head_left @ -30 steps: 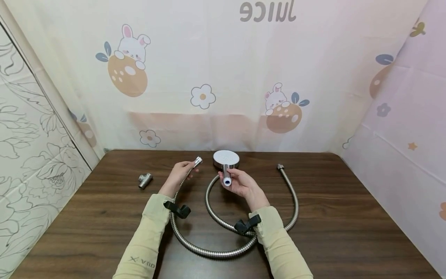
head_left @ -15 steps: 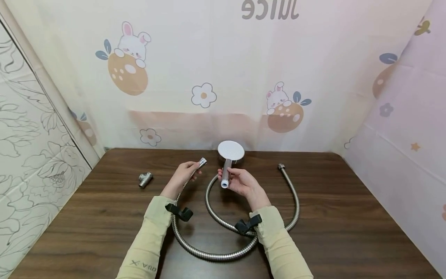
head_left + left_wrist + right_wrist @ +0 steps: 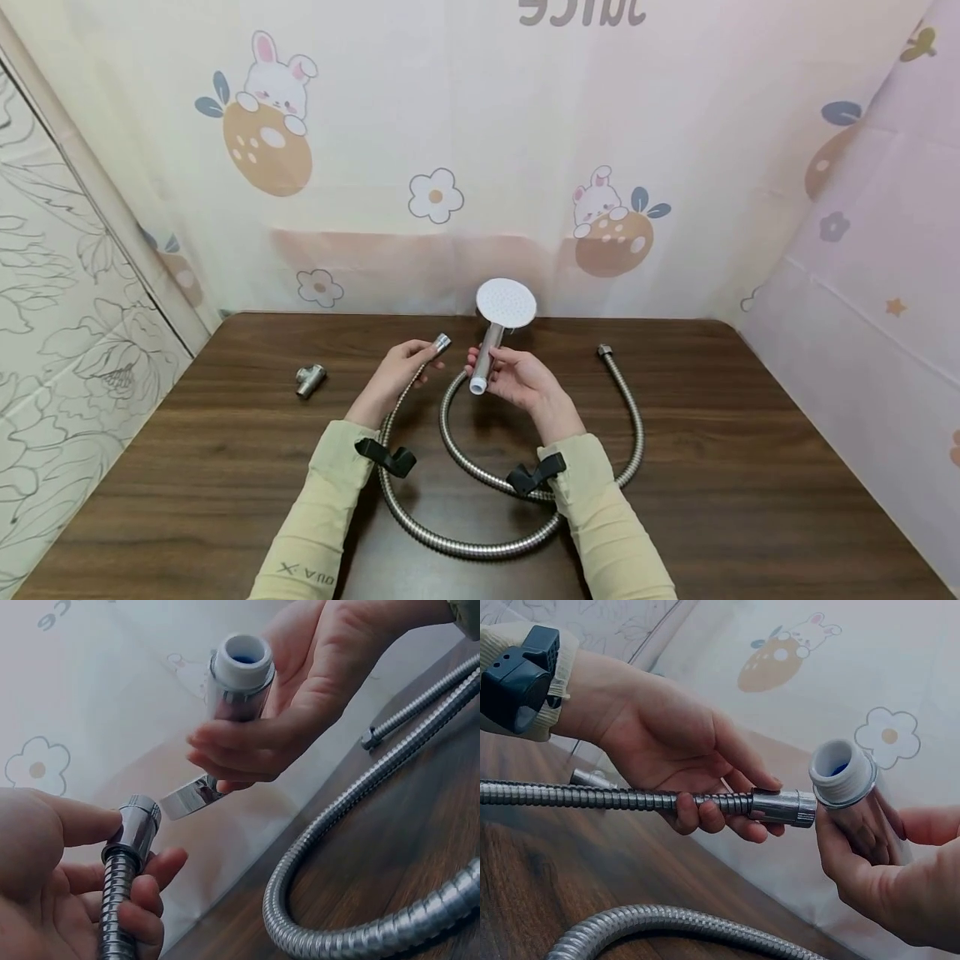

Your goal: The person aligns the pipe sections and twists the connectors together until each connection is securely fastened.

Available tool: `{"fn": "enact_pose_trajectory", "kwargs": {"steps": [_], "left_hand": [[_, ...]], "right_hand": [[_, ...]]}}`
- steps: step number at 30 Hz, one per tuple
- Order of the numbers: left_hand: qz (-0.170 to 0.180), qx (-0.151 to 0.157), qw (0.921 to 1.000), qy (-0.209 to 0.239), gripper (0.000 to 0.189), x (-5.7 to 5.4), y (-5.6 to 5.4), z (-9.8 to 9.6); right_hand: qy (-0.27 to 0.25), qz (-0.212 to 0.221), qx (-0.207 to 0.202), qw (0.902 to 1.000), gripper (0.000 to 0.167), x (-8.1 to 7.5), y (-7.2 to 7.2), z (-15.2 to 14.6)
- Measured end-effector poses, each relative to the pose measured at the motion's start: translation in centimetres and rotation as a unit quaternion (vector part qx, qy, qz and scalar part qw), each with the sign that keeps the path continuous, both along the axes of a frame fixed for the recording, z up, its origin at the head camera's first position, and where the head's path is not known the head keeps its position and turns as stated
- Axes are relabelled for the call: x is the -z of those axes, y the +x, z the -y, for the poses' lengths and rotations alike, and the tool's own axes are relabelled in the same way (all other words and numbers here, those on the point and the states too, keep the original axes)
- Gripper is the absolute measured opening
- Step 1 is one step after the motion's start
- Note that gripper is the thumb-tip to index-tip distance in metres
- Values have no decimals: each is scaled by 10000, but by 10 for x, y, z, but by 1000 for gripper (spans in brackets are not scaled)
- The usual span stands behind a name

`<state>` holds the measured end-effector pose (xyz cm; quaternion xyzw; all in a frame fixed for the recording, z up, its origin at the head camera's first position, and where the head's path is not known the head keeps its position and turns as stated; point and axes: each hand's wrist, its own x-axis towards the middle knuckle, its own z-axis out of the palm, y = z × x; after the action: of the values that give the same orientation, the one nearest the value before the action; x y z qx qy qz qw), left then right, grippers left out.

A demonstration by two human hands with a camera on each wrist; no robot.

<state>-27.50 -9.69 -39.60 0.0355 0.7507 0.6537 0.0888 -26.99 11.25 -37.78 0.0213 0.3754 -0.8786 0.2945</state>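
Note:
My left hand (image 3: pixel 397 375) pinches the chrome end fitting of a metal shower hose (image 3: pixel 472 550) between thumb and fingers. That end fitting (image 3: pixel 136 825) points toward the handle in the left wrist view. In my right hand (image 3: pixel 528 383) I grip the chrome handle of a shower head (image 3: pixel 506 303), its white spray face tilted up and toward me. The handle's white threaded end (image 3: pixel 841 772) faces down toward me, with a blue inside. Hose fitting and threaded end are apart in the head view, close to each other in the right wrist view.
A small chrome T-shaped fitting (image 3: pixel 311 380) lies on the left of the brown wooden table (image 3: pixel 712 467). The hose loops across the middle, its other end with a nut (image 3: pixel 604 351) at the back right. A printed curtain (image 3: pixel 360 167) hangs behind the table.
The shower head has tilted up, its spray face turning toward me, and its threaded end has swung slightly left and down. My left hand has shifted slightly right with the hose end.

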Motion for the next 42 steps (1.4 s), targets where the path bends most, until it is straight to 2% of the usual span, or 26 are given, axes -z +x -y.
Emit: {"fn": "enact_pose_trajectory", "kwargs": {"steps": [6, 9, 17, 25, 33, 42], "left_hand": [[-37, 188, 9992, 338, 31, -3, 2, -5], [-48, 188, 9994, 295, 30, -4, 3, -7], [-186, 296, 9994, 77, 33, -8, 5, -12], [-222, 367, 9991, 4, 32, -11, 9, -12], [-235, 443, 9987, -62, 32, -11, 11, -12], [-39, 446, 9979, 466, 29, -13, 12, -15]], "right_hand": [[128, -437, 75, 9989, 18, -3, 0, 1], [155, -519, 126, 9985, 16, -4, 0, 0], [361, -644, 285, 9969, 32, -8, 0, 0], [378, -626, 400, 9965, 22, -11, -2, -1], [446, -496, 518, 9964, 26, -13, -2, -3], [418, -370, 791, 9953, 43, -20, -4, -3]]}}
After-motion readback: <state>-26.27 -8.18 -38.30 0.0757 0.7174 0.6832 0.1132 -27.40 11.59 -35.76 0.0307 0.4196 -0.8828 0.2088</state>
